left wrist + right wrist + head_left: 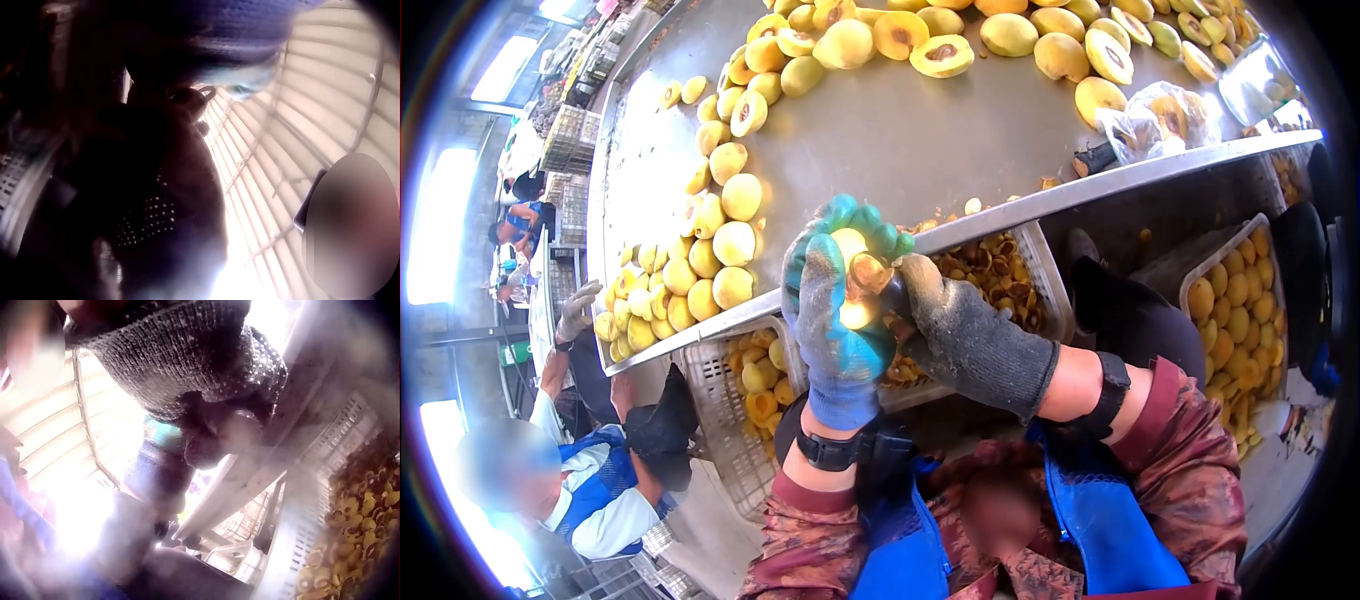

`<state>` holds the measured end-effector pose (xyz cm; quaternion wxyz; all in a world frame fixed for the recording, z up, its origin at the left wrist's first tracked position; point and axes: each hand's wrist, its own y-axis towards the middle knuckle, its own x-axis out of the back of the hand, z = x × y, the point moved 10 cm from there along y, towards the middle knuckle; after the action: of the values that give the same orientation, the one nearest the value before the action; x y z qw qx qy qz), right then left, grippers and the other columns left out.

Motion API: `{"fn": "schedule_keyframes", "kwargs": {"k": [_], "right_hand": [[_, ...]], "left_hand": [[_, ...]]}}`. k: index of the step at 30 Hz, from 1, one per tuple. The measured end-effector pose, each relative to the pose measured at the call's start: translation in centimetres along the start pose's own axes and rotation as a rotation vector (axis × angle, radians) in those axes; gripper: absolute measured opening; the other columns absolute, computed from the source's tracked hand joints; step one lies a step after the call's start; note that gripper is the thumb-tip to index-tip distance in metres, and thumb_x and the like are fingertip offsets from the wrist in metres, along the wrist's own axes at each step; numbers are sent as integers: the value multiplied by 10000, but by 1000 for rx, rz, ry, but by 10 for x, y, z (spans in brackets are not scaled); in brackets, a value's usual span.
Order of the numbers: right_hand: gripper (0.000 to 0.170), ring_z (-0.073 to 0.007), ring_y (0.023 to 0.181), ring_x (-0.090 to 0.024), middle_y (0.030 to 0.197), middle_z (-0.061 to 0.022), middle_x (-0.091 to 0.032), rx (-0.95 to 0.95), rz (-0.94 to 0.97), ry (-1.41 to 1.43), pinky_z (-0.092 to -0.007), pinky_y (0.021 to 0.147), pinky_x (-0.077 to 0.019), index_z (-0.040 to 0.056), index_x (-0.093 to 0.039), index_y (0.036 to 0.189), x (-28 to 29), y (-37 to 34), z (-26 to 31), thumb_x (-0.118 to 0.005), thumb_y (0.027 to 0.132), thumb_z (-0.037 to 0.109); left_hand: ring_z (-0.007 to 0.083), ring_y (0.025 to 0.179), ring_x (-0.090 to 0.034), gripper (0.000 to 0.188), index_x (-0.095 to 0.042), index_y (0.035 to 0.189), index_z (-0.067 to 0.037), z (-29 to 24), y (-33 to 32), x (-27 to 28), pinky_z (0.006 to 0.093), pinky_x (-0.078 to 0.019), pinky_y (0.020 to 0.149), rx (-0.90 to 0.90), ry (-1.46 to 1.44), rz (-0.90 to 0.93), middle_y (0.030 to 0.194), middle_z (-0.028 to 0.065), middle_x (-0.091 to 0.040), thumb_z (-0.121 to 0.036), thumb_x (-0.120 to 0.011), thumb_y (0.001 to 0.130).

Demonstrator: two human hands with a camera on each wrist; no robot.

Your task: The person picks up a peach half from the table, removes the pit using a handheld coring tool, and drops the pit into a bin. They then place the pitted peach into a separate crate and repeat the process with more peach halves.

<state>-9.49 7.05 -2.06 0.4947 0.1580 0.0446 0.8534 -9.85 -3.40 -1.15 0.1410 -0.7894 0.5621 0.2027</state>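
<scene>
In the head view my left hand (830, 320), in a blue-and-teal glove, holds a yellow peach (855, 313) near the steel table's front edge. My right hand (980, 335), in a dark grey knit glove, grips a small dark-handled tool (894, 292) against the fruit's brown middle. Fingers hide most of the tool, so I cannot tell its kind. The grey glove (187, 362) fills the top of the right wrist view, the teal-and-blue glove (162, 459) beyond it. The left wrist view is dark, with only blue glove fabric (231, 31) showing at the top.
Whole and halved peaches (735, 243) lie along the left and far sides of the steel table (870, 140). A plastic bag (1165, 125) sits at its right. Below, crates hold brown-yellow scraps (990, 275) and peaches (1235, 320). Another person (605, 480) sits at left.
</scene>
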Motion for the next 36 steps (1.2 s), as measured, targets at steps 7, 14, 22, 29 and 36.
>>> {"fn": "schedule_keyframes", "kwargs": {"k": [7,14,22,29,36], "right_hand": [[473,-452,756,-628,827,-250,-606,51,-21,108,-455,610,-507,-24,-399,1182,6,-1,19,-655,792,54],[520,-428,852,-643,986,-245,-597,-171,97,117,-425,691,-530,8,-388,1287,-11,-10,-4,-633,829,25],[467,-366,771,-659,865,-210,-600,-13,128,226,-382,648,-528,5,-409,1242,-2,-10,23,-629,831,28],[361,-107,568,-596,748,-57,-578,-694,432,680,-260,467,-472,28,-423,1210,-21,-34,4,-601,899,75],[323,-101,528,-573,720,-43,-563,-645,405,789,-252,447,-463,36,-422,1181,-22,-38,7,-591,908,74]], "left_hand": [[277,1005,-629,343,-541,1226,26,-11,-6,-4,451,-547,885,-104,20,5,1127,161,-618,-230,-497,1002],[292,949,-638,372,-527,1236,31,-22,-12,-14,461,-552,856,-183,144,67,1093,181,-618,-260,-459,1015],[308,883,-656,398,-551,1194,46,-12,-9,-12,463,-561,815,-82,45,72,1066,202,-637,-293,-478,1000],[325,886,-666,367,-568,1176,39,3,-6,-6,440,-571,784,136,-2,167,1084,221,-641,-264,-542,970],[320,916,-676,400,-587,1112,76,10,-5,-16,441,-570,829,318,46,316,1072,226,-654,-243,-651,879]]}}
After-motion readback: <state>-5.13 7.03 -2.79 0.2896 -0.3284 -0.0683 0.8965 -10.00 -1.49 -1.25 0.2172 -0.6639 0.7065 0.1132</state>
